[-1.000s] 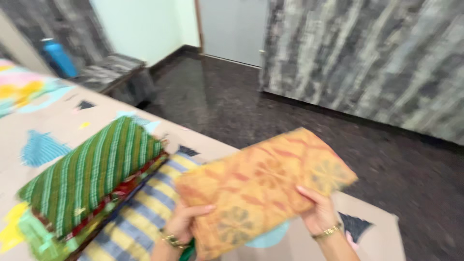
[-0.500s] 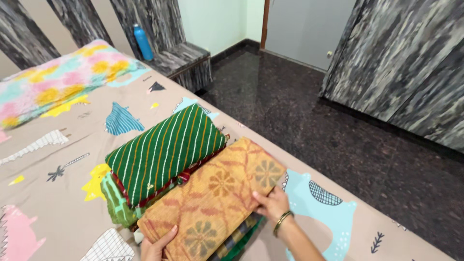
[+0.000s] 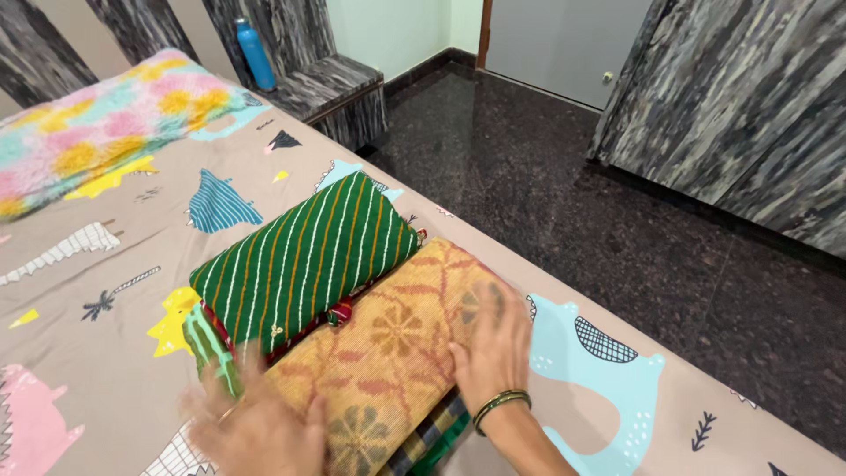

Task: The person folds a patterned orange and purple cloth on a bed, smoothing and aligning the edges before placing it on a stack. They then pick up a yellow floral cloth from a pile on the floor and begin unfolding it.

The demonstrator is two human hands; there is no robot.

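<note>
2 folded stacks of cloth lie side by side on the bed [image 3: 106, 353] in front of me, near its edge by the dark stone floor [image 3: 617, 229]. My right hand [image 3: 493, 348] lies flat on the orange patterned cloth [image 3: 388, 353], fingers [image 3: 507, 304] together and pressed down on its right edge, with a green bangle [image 3: 500, 404] at my wrist. My left hand [image 3: 256, 423] is blurred at the near corner of that same cloth; its fingers look spread, though I cannot tell how firmly they press. The orange cloth sits on top of striped folded pieces and touches the green striped cloth [image 3: 304, 256] stacked beside it. A blue bottle [image 3: 256, 53] stands well apart by the wall.
</note>
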